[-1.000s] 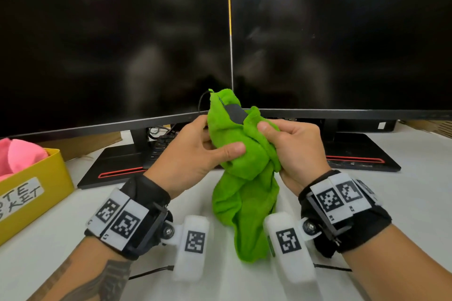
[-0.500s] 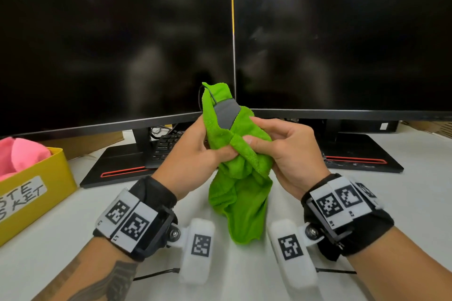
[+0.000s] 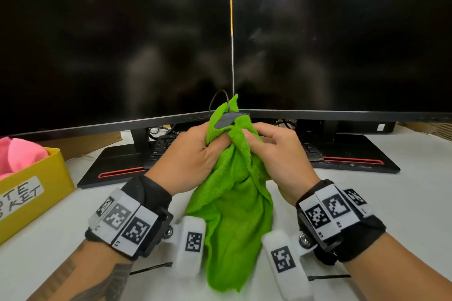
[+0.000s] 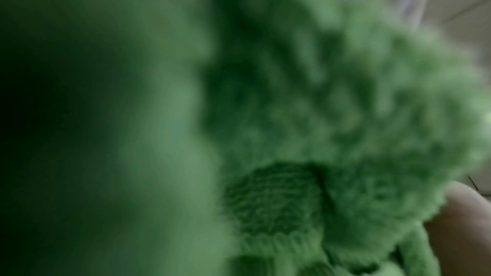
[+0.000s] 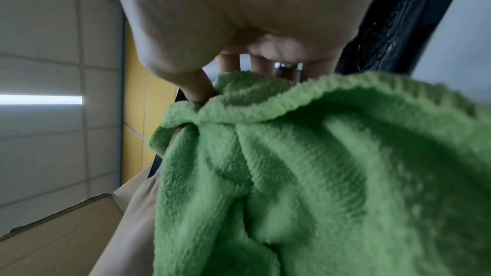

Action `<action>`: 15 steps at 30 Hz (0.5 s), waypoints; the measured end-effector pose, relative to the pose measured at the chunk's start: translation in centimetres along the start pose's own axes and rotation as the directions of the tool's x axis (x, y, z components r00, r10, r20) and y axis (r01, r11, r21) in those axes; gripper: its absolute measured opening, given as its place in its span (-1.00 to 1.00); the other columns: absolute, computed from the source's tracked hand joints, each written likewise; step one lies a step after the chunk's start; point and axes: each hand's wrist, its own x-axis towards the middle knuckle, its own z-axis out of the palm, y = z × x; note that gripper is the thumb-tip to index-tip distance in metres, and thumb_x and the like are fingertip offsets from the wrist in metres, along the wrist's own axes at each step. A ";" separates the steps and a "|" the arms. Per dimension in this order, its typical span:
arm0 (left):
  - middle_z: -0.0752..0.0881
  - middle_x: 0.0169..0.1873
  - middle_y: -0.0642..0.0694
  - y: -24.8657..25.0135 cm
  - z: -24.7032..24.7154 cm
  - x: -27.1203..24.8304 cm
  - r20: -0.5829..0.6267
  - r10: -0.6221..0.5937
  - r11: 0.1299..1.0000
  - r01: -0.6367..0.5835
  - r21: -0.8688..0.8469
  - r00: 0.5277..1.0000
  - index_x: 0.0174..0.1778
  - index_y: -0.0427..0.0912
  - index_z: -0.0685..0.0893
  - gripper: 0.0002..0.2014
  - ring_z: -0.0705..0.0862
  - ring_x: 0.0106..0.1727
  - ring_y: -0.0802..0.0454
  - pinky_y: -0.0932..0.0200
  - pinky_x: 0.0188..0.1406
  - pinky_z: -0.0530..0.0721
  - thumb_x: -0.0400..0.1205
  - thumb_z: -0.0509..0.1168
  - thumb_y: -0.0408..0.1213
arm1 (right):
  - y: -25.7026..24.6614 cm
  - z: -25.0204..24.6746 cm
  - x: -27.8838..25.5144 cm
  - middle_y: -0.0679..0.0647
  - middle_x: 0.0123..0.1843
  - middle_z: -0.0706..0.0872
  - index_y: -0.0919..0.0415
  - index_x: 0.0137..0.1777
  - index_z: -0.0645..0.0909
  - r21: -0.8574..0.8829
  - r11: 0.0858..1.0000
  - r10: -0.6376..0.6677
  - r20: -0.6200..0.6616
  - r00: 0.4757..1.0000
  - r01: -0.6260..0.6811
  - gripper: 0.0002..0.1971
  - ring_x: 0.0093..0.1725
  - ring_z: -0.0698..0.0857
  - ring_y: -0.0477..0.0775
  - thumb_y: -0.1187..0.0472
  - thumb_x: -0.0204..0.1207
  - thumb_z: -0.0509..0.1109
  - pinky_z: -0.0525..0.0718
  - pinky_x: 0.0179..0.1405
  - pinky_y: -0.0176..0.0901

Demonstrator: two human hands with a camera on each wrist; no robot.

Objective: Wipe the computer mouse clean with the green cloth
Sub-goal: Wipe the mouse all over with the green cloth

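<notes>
Both hands are holding the green cloth (image 3: 232, 205) up in the air above the white table (image 3: 391, 203), in front of the two dark screens (image 3: 342, 36). The computer mouse (image 3: 226, 121) is wrapped inside the top of the cloth. Only a small grey bit of it is peeking out, with its thin black wire (image 3: 217, 99) looping up behind it.

The left hand (image 3: 188, 161) is curling around the left side of the bundle, with its thumb pressing across the front of the cloth. The right hand (image 3: 276, 154) is pinching the cloth on the right side with bent fingers. Both hands are closed on the cloth, and the mouse is between them.

Compared with a second ago, less of the mouse is showing now. The grey part was standing taller then, and now it is lying flatter and lower. The two thumbs have moved closer together, and the cloth is bunched up more between the hands. The long end of the cloth is still hanging down toward the near edge of the table.

The left wrist view is showing only blurry green cloth (image 4: 318, 133). The right wrist view is showing the palm above folds of cloth (image 5: 318, 175).

At the far left, a yellow box (image 3: 36, 193) is holding something pink (image 3: 19, 154). A black keyboard (image 3: 162, 145) is sitting under the screens.
</notes>
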 end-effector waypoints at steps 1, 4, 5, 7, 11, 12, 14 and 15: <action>0.84 0.09 0.30 0.0 -0.2 0.0 0.023 -0.007 1.000 0.007 0.028 1.000 0.38 0.27 0.70 -0.65 0.77 0.17 0.35 0.20 0.17 0.70 0.80 0.11 0.17 | -0.1 0.1 0.0 0.33 -0.14 0.88 0.39 0.02 0.82 -0.012 1.000 0.020 -0.006 1.000 -0.020 -0.71 -0.17 0.85 0.25 0.12 0.68 0.48 0.84 -0.22 0.08; 0.80 -0.12 0.41 -0.1 -0.3 -0.1 0.069 -0.045 0.995 0.039 0.093 0.997 0.08 0.32 0.69 -0.68 0.73 -0.02 0.47 0.49 -0.07 0.56 0.66 0.06 0.26 | -0.1 0.2 0.2 0.69 -0.28 0.56 0.70 -0.14 0.53 -0.069 0.996 0.048 -0.068 0.997 -0.053 -0.09 -0.32 0.57 0.21 -0.37 0.41 0.52 0.61 -0.40 0.17; 0.80 -0.11 0.38 -0.1 -0.1 -0.1 0.086 -0.041 0.994 0.032 0.107 0.995 0.08 0.30 0.69 -0.66 0.73 -0.01 0.45 0.46 -0.05 0.58 0.67 0.05 0.27 | -0.2 0.3 0.3 0.69 -0.31 0.50 0.72 -0.17 0.48 -0.080 0.995 0.045 -0.084 0.995 -0.052 0.00 -0.31 0.53 0.19 -0.46 0.32 0.51 0.55 -0.36 0.13; 0.82 0.01 0.22 -0.1 0.3 -0.2 0.116 -0.026 0.994 0.013 0.112 0.993 0.25 0.17 0.68 -0.61 0.76 0.10 0.26 0.21 0.15 0.66 0.76 0.03 0.20 | -0.1 0.2 0.5 0.63 -0.34 0.50 0.72 -0.17 0.49 -0.078 0.995 0.054 -0.087 0.995 -0.061 0.01 -0.31 0.51 0.17 -0.47 0.32 0.47 0.49 -0.30 0.08; 0.76 0.27 0.03 -0.3 0.5 -0.2 0.056 -0.091 0.996 0.091 -0.004 0.994 0.50 0.04 0.51 -0.53 0.71 0.34 0.02 -0.09 0.44 0.60 0.73 0.07 0.16 | 0.3 -0.1 0.5 0.51 -0.04 0.84 0.45 0.02 0.82 0.002 0.998 0.067 0.009 0.998 -0.068 -0.63 -0.07 0.86 0.37 0.06 0.68 0.46 0.82 0.04 0.27; 0.78 0.17 -0.04 -0.3 0.5 -0.2 0.021 -0.111 0.993 0.112 -0.044 0.994 0.41 0.01 0.49 -0.56 0.74 0.25 -0.04 -0.20 0.37 0.63 0.69 0.09 0.14 | 0.2 0.0 0.3 0.43 0.03 0.87 0.38 0.10 0.84 0.019 0.997 0.072 0.036 0.997 -0.073 -0.79 0.07 0.87 0.45 0.24 0.71 0.43 0.82 0.17 0.39; 0.77 -0.04 -0.10 -0.5 0.1 -0.1 -0.050 -0.105 0.992 0.101 -0.079 0.993 0.22 -0.02 0.47 -0.70 0.76 0.06 -0.10 -0.33 0.21 0.66 0.70 0.16 0.08 | 0.1 0.2 0.0 0.38 0.12 0.88 0.37 0.24 0.79 0.064 0.996 0.060 0.078 0.995 -0.065 -0.77 0.19 0.83 0.50 0.48 0.69 0.37 0.77 0.25 0.45; 0.77 -0.07 -0.08 -0.6 -0.1 -0.1 -0.067 -0.097 0.992 0.091 -0.090 0.993 0.18 -0.02 0.49 -0.74 0.76 0.02 -0.09 -0.34 0.19 0.67 0.72 0.19 0.06 | 0.1 0.2 -0.1 0.38 0.15 0.87 0.37 0.29 0.76 0.079 0.995 0.052 0.093 0.994 -0.060 -0.72 0.21 0.82 0.50 0.55 0.66 0.36 0.77 0.27 0.43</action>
